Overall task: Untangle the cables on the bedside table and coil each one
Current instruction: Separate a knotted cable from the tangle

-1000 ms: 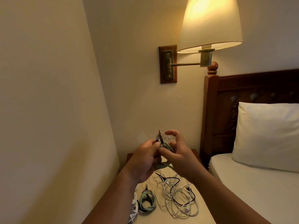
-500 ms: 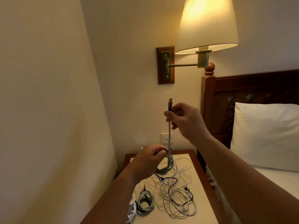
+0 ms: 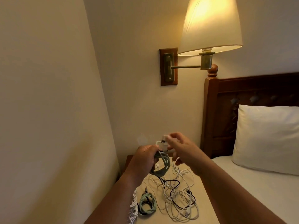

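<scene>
While the lamp glows, cables litter the bedside table.

Warm yellow light pours from the lit wall lamp, its shade glaring almost white near the top. The side wall on the left sinks into dim shade. The tangled cables throw faint shadows on the bedside table. The right hand is smeared by motion blur, while the left hand and its grey-green cable coil look sharper. Wide-angle distortion bows the wall corner
</scene>
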